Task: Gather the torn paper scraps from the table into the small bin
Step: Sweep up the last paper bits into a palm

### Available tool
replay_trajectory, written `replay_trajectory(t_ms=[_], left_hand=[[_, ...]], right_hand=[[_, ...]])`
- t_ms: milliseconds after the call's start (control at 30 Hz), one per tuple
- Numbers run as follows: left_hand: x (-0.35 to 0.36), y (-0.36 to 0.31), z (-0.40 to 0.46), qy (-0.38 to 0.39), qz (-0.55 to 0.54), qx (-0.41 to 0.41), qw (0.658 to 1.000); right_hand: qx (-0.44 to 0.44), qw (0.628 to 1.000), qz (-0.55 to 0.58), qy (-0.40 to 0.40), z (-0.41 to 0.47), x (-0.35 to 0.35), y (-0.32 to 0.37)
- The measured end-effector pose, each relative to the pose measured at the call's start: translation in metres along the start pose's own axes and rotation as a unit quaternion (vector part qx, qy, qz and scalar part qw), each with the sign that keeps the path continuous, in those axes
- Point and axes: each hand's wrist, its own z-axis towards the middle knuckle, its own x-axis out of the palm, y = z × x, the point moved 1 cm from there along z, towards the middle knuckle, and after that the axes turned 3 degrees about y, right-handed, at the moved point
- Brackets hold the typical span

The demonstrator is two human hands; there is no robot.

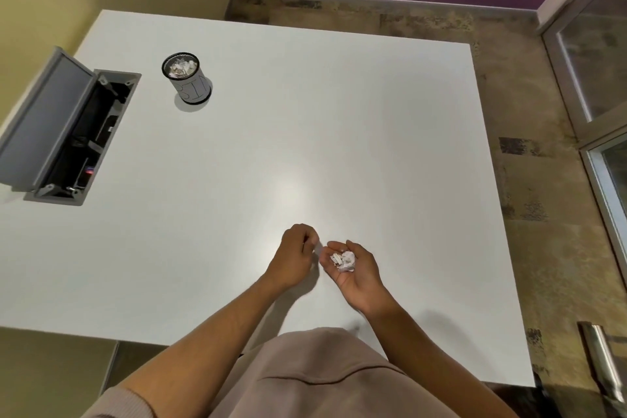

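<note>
Cupping a small heap of paper scraps (pixel 343 261) in its upturned palm, the right hand (pixel 353 270) hovers over the near middle of the table (pixel 305 119). The left hand (pixel 296 258) is curled just beside it, perhaps pinching one scrap; too small to tell. The small bin (pixel 187 78) stands far left, well apart, already holding paper. Loose scraps could spill on that long carry if the palm tilts. The tabletop between is bare; an open cable hatch (pixel 68 132) lies left of the bin.
</note>
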Motion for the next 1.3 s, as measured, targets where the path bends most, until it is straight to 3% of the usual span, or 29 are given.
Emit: replay_trajectory(t_ms=[200, 400, 600, 767, 1100, 1300], left_hand=[[-0.018, -0.005, -0.015, 0.005, 0.128, 0.153, 0.980], [-0.060, 0.009, -0.011, -0.053, 0.168, 0.173, 0.969], [-0.114, 0.030, 0.002, -0.069, 0.111, 0.136, 0.982], [-0.157, 0.061, 0.022, -0.112, 0.105, 0.086, 0.984], [-0.227, 0.132, 0.092, -0.125, 0.210, 0.023, 0.970], [-0.239, 0.173, 0.132, -0.086, 0.278, -0.017, 0.957]], right_hand=[[0.009, 0.999, 0.052, 0.008, 0.007, 0.045, -0.022], [0.011, 0.998, 0.054, 0.010, 0.018, 0.088, -0.046], [-0.010, 0.995, 0.081, 0.051, 0.037, 0.121, -0.066], [-0.017, 0.997, 0.066, 0.020, 0.057, 0.148, -0.075], [-0.039, 0.994, 0.100, 0.020, 0.117, 0.229, -0.081], [-0.036, 0.993, 0.114, 0.018, 0.163, 0.293, -0.078]])
